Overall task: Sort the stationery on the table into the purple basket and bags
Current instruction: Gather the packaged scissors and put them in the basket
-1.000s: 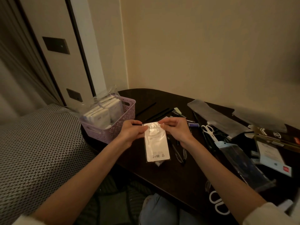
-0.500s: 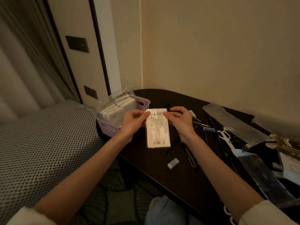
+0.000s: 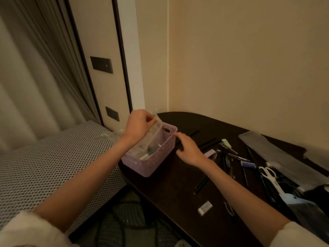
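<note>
- While the left hand (image 3: pixel 138 127) hovers over the purple basket (image 3: pixel 153 163), its fingers pinch the top of a clear plastic bag (image 3: pixel 154 125) that stands in the basket.
- White packets (image 3: pixel 147 150) show inside the bag, blurred; count unclear.
- Right hand (image 3: pixel 189 151) sits just beside the basket's right rim, fingers loosely spread, holding nothing.
- Basket rests at the left end of the dark table (image 3: pixel 178 184), next to a patterned cushion (image 3: pixel 44 166).
- Loose on the table right of the hand: black pens (image 3: pixel 229 155), a purple-capped item (image 3: pixel 248 164), white-handled scissors (image 3: pixel 268 172), grey plastic sleeve (image 3: pixel 277 154).
- White eraser (image 3: pixel 205 208) lies near the table's front edge, well apart from the basket.
</note>
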Demonstrator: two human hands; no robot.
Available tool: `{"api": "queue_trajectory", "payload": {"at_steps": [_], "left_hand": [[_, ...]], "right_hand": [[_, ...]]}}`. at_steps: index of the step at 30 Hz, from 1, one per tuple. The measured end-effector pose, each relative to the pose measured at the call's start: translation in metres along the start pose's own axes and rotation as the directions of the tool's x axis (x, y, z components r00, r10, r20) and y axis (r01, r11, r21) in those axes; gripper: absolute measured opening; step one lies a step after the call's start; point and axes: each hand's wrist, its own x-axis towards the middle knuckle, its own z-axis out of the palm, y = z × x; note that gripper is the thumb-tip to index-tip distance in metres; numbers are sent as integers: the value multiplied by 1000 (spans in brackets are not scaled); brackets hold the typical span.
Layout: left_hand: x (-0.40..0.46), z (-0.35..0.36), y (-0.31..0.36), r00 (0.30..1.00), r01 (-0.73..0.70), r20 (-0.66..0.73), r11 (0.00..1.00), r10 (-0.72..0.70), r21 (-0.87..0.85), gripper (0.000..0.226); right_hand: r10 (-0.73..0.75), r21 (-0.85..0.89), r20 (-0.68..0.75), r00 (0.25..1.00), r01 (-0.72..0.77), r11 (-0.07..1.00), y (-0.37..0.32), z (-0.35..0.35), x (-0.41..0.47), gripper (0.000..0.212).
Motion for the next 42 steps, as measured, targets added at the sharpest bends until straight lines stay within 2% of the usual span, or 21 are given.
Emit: {"api": "queue_trajectory", "payload": {"at_steps": [4, 8, 14, 17, 20, 23, 26, 28, 29, 32, 34, 36, 42], "left_hand": [[-5, 23, -15, 997, -31, 72, 997, 25, 77, 8], [-4, 41, -28, 990, -24, 142, 986, 0, 165, 17], [-4, 60, -33, 962, -80, 273, 954, -2, 288, 24], [-1, 62, -42, 941, -63, 339, 973, -17, 221, 16], [2, 60, -47, 885, -68, 464, 977, -35, 203, 10], [0, 54, -49, 771, -17, 626, 978, -119, 206, 13], [0, 44, -46, 723, -3, 677, 979, -139, 205, 16], [-3, 40, -38, 725, 18, 673, 981, -147, 195, 22], [-6, 39, -33, 755, 16, 642, 982, -134, 187, 24], [-25, 45, -17, 911, -8, 410, 992, -47, 130, 25], [-39, 52, -3, 965, -31, 261, 999, 25, 18, 23], [-50, 61, 12, 976, -51, 206, 995, 69, -88, 24], [-77, 99, 67, 960, -49, 253, 964, 118, -261, 27]], "right_hand": [[-54, -108, 127, 990, 68, 992, 16, 22, 6, 73], [-74, -145, 102, 992, 88, 986, 26, 33, 9, 76], [-108, -106, 94, 990, 118, 987, 35, 33, 11, 77], [-111, -87, 110, 988, 121, 989, 37, 31, 12, 77], [-110, -77, 133, 985, 121, 990, 38, 29, 11, 79], [-94, -97, 150, 984, 109, 989, 37, 29, 12, 80], [-84, -125, 210, 974, 112, 986, 36, 25, 11, 85], [-68, -137, 265, 962, 107, 985, 37, 20, 9, 89], [-46, -148, 283, 958, 91, 985, 39, 17, 8, 91], [46, -152, 250, 967, -8, 988, 46, 6, -6, 88], [104, -144, 202, 974, -76, 987, 54, -5, -23, 80], [158, -153, 166, 973, -133, 979, 64, -20, -47, 74], [294, -156, -100, 950, -307, 939, 103, -76, -137, 60]]}}
